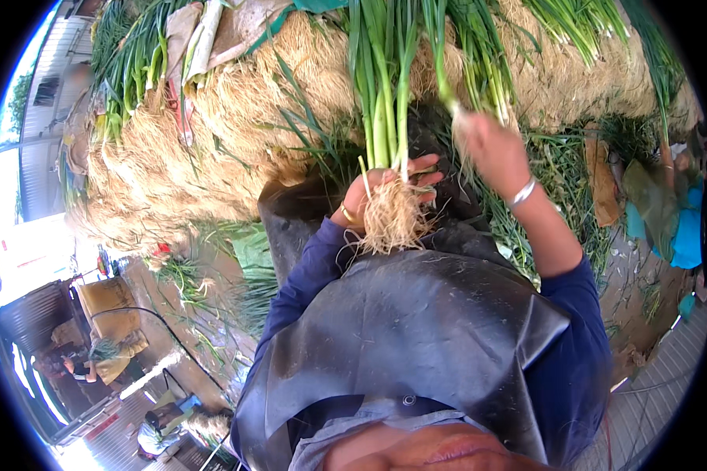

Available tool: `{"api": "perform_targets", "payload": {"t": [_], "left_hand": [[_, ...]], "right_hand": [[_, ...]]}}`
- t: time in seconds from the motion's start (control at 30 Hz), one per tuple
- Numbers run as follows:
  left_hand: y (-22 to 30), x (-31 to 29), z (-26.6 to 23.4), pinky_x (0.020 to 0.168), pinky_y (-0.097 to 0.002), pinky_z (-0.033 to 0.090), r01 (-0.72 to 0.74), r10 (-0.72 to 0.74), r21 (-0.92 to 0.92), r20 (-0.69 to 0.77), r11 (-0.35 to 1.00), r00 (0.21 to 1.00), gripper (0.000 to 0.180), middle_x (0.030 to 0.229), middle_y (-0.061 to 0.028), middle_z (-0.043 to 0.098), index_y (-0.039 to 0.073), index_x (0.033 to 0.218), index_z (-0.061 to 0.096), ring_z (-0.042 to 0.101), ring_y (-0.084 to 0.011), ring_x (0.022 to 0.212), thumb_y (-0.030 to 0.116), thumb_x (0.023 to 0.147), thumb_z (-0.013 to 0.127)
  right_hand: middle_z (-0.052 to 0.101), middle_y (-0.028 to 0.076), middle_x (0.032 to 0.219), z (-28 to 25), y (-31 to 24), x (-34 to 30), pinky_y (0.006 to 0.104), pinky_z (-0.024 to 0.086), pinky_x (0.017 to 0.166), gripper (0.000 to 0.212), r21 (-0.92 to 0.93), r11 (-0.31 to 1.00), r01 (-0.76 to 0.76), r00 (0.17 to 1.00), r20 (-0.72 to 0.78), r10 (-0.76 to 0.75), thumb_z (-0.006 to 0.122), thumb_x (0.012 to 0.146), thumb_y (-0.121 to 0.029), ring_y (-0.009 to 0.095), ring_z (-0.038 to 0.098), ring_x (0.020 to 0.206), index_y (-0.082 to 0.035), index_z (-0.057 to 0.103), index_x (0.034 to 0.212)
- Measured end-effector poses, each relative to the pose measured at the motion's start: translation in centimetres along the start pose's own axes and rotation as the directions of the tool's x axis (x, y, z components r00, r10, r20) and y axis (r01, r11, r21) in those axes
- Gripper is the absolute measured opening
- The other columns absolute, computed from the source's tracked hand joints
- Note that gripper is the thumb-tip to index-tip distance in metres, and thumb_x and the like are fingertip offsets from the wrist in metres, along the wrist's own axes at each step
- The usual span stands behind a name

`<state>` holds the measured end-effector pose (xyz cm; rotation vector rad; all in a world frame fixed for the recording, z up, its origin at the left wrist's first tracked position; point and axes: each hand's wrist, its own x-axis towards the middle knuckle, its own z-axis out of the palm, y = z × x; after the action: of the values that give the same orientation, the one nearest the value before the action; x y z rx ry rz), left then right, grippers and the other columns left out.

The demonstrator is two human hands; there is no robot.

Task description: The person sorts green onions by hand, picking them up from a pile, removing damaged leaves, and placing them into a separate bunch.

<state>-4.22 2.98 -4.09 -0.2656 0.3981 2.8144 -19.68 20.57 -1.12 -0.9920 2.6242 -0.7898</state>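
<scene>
My left hand (385,188) grips a bunch of green onions (381,94) near their white bases, with the pale tangled roots (393,220) hanging below my fingers. A gold ring sits on that hand. My right hand (491,149), wearing a silver bangle at the wrist, is closed around the base of a single green onion stalk (440,63) beside the bunch. Both hands are held above a black apron (416,330) that covers my lap. The long green leaves run up and out of the top of the view.
A big heap of green onions with straw-coloured roots (236,110) fills the space ahead. Loose green trimmings (558,180) lie to the right, near blue cloth (687,228). Other people (94,361) work at the lower left on wet ground.
</scene>
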Motion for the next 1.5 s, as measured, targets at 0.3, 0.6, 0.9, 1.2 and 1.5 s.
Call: {"api": "perform_targets", "payload": {"t": [0.3,0.6,0.9,1.2,1.5], "left_hand": [[-0.5,0.3,-3.4,0.069,-0.0357,0.055,0.136,-0.109,0.09,-0.256,0.987,0.96,0.031,0.091,-0.0149,0.065,-0.004,0.108,0.055,0.065,-0.0242,0.076,0.017,0.085,0.056],[-0.4,-0.3,0.6,0.071,-0.0352,0.053,0.022,0.006,0.074,-0.357,0.997,0.934,0.033,0.092,-0.0149,0.064,-0.005,0.107,0.056,0.063,-0.0247,0.079,0.018,0.083,0.056],[-1.0,0.6,-2.1,0.07,-0.0403,0.055,0.049,-0.059,-0.195,-0.048,0.98,0.997,0.036,0.1,-0.0195,0.061,-0.004,0.11,0.053,0.062,-0.0289,0.077,0.02,0.083,0.055],[-1.4,-1.1,-0.2,0.07,-0.0354,0.054,0.102,-0.085,0.043,-0.303,0.994,0.949,0.037,0.095,-0.0171,0.063,-0.002,0.112,0.053,0.063,-0.0261,0.081,0.025,0.087,0.051],[-1.2,-0.8,-0.2,0.062,-0.03,0.052,0.187,-0.171,0.056,-0.218,0.981,0.961,0.043,0.087,-0.0091,0.062,-0.002,0.12,0.052,0.061,-0.0176,0.072,0.026,0.088,0.054]], "right_hand": [[0.057,0.001,0.075,6.7,3.2,3.0,0.0243,0.046,0.06,0.044,0.861,0.283,-0.424,0.889,0.336,0.311,0.056,0.089,-0.044,0.009,0.053,0.061,-0.006,0.054,0.112],[0.053,0.021,0.068,9.8,1.0,1.0,0.0417,0.044,0.059,0.031,0.42,0.904,0.081,0.996,-0.008,-0.086,0.05,0.093,-0.029,0.038,0.051,0.061,-0.003,0.049,0.078],[0.063,0.013,0.099,5.6,15.0,-10.4,0.0232,0.051,0.06,0.038,-0.356,0.919,0.17,0.952,0.301,-0.06,0.057,0.09,-0.027,0.011,0.061,0.066,-0.002,0.05,0.118],[0.058,0.002,0.075,5.2,0.6,-3.0,0.0234,0.046,0.059,0.028,0.703,0.704,-0.101,0.87,0.406,-0.281,0.052,0.092,-0.034,0.009,0.055,0.064,-0.007,0.053,0.095],[0.063,0.015,0.1,3.2,3.3,4.1,0.0385,0.051,0.073,0.033,-0.031,0.973,0.227,0.96,-0.163,-0.229,0.051,0.09,-0.017,0.03,0.062,0.083,-0.014,0.048,0.123]]}}
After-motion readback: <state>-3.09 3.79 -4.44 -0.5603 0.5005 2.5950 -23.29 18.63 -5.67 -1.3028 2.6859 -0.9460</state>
